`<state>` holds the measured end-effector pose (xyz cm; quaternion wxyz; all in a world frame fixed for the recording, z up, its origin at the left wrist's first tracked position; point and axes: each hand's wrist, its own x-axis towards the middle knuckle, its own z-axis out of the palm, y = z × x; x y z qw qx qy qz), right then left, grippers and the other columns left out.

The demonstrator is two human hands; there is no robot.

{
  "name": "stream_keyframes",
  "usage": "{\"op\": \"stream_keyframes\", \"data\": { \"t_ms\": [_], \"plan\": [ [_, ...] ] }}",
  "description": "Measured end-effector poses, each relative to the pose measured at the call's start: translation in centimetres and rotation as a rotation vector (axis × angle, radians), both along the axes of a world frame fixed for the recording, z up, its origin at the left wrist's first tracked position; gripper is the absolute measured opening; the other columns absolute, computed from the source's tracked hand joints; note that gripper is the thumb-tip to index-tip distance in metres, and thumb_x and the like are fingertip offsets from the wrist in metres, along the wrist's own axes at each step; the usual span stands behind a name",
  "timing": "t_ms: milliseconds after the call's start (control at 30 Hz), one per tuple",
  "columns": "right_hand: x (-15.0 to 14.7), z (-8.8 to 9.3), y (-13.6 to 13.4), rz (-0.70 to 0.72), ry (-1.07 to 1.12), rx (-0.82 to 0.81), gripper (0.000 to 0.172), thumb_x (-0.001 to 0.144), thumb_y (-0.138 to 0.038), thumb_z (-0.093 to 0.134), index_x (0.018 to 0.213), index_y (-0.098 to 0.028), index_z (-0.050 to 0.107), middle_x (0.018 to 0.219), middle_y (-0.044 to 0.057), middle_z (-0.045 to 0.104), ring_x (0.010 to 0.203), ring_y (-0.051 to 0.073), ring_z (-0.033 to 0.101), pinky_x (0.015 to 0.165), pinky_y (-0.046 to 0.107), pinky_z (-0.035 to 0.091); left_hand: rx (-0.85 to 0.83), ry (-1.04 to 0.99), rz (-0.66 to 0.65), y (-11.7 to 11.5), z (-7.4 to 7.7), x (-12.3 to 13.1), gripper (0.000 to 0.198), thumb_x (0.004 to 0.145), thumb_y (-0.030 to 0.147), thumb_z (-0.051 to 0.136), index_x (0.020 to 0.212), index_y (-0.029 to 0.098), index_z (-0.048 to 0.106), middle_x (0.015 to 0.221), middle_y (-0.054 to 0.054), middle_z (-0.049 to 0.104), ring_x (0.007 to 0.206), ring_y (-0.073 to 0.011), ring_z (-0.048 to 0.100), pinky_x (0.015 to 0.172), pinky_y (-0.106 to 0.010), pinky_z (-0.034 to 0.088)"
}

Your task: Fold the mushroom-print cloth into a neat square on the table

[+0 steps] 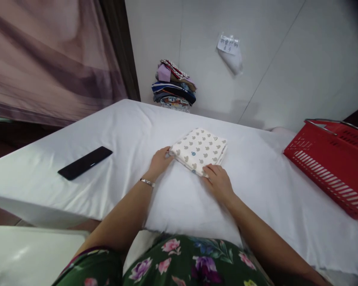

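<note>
A folded white cloth (200,150) printed with small grey shapes lies in the middle of the white-covered table (256,190). My left hand (159,161) touches its left corner, with the fingertips pressed against the edge. At the near corner my right hand (217,180) rests palm down, its fingers curled onto the cloth's edge. A thin bracelet sits on my left wrist.
A black phone (85,162) lies on the table to the left. A red plastic basket (334,163) stands at the right edge. A stack of folded coloured clothes (173,87) sits at the far side against the white wall. A note hangs on the wall.
</note>
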<state>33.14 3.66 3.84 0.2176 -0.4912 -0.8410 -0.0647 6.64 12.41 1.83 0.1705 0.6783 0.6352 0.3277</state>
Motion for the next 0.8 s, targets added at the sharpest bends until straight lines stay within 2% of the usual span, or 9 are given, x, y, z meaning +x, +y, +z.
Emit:
{"op": "stream_keyframes", "data": {
  "t_ms": [100, 167, 267, 333, 433, 533, 667, 733, 800],
  "plan": [
    [0.2, 0.1, 0.4, -0.010, 0.010, 0.044, 0.027, 0.090, -0.024, 0.048, 0.112, -0.017, 0.060, 0.107, 0.011, 0.063, 0.097, 0.025, 0.051, 0.082, 0.038, 0.042, 0.033, 0.046, 0.045, 0.4, 0.4, 0.6, 0.048, 0.080, 0.037, 0.054, 0.125, 0.020, 0.052, 0.122, -0.008, 0.060, 0.109, -0.0229, 0.054, 0.094, -0.033, 0.041],
    [0.2, 0.3, 0.7, 0.002, 0.018, 0.061, 0.027, 0.090, -0.023, 0.046, 0.112, -0.016, 0.060, 0.106, 0.011, 0.063, 0.095, 0.025, 0.051, 0.082, 0.037, 0.041, 0.079, 0.114, 0.036, 0.8, 0.9, 0.9, 0.043, 0.083, 0.034, 0.049, 0.122, 0.020, 0.055, 0.123, -0.008, 0.060, 0.112, -0.0232, 0.053, 0.096, -0.034, 0.039],
    [-0.3, 0.3, 1.0, 0.018, 0.005, 0.016, 0.026, 0.089, -0.022, 0.047, 0.109, -0.018, 0.063, 0.103, 0.011, 0.064, 0.094, 0.025, 0.051, 0.080, 0.037, 0.040, 0.121, 0.246, 0.011, 1.6, 1.9, 0.8, 0.032, 0.085, 0.030, 0.044, 0.109, 0.023, 0.064, 0.114, -0.006, 0.065, 0.110, -0.0241, 0.054, 0.095, -0.037, 0.039],
    [-0.9, 0.1, 1.1, 0.027, -0.023, -0.055, 0.024, 0.088, -0.019, 0.049, 0.106, -0.019, 0.064, 0.100, 0.011, 0.064, 0.093, 0.025, 0.051, 0.079, 0.037, 0.040, 0.080, 0.306, 0.040, 2.0, 2.4, 0.5, 0.031, 0.085, 0.028, 0.042, 0.104, 0.025, 0.067, 0.108, -0.005, 0.068, 0.107, -0.0249, 0.056, 0.092, -0.038, 0.040],
    [-1.9, -0.3, 1.0, 0.023, -0.032, -0.118, 0.025, 0.085, -0.015, 0.050, 0.105, -0.019, 0.064, 0.100, 0.011, 0.063, 0.093, 0.025, 0.049, 0.078, 0.037, 0.041, -0.014, 0.306, 0.111, 2.4, 2.3, 0.1, 0.032, 0.084, 0.031, 0.043, 0.105, 0.026, 0.067, 0.105, -0.006, 0.069, 0.101, -0.0248, 0.060, 0.086, -0.036, 0.042],
    [-2.1, -0.6, 0.6, 0.049, 0.026, -0.109, 0.029, 0.084, -0.015, 0.050, 0.111, -0.017, 0.061, 0.106, 0.012, 0.061, 0.096, 0.025, 0.048, 0.081, 0.038, 0.042, -0.039, 0.242, 0.111, 2.4, 1.5, -0.5, 0.034, 0.083, 0.035, 0.044, 0.108, 0.027, 0.065, 0.103, -0.004, 0.070, 0.094, -0.0239, 0.062, 0.079, -0.033, 0.045],
    [-1.0, -0.9, 0.4, 0.126, 0.312, -0.047, 0.031, 0.085, -0.018, 0.050, 0.115, -0.018, 0.058, 0.113, 0.011, 0.060, 0.102, 0.022, 0.050, 0.089, 0.037, 0.042, 0.043, 0.135, 0.082, 1.9, 0.9, -0.9, 0.038, 0.082, 0.036, 0.044, 0.114, 0.023, 0.062, 0.110, -0.005, 0.067, 0.090, -0.0216, 0.062, 0.080, -0.032, 0.047],
    [-0.2, -1.0, 0.8, 0.084, 0.533, -0.013, 0.028, 0.084, -0.021, 0.052, 0.111, -0.019, 0.060, 0.112, 0.010, 0.061, 0.104, 0.020, 0.051, 0.092, 0.036, 0.042, 0.133, 0.107, 0.099, 1.3, 1.5, -0.3, 0.040, 0.082, 0.036, 0.044, 0.115, 0.019, 0.061, 0.114, -0.008, 0.065, 0.089, -0.0212, 0.062, 0.083, -0.033, 0.047],
    [0.6, -1.0, 1.4, 0.008, 0.727, -0.022, 0.026, 0.082, -0.025, 0.055, 0.107, -0.020, 0.062, 0.109, 0.009, 0.061, 0.102, 0.020, 0.054, 0.088, 0.034, 0.045, 0.217, 0.105, 0.059, 0.7, 2.7, 1.2, 0.039, 0.083, 0.036, 0.044, 0.112, 0.017, 0.062, 0.113, -0.008, 0.065, 0.093, -0.0215, 0.061, 0.084, -0.033, 0.047]
  ]
}}
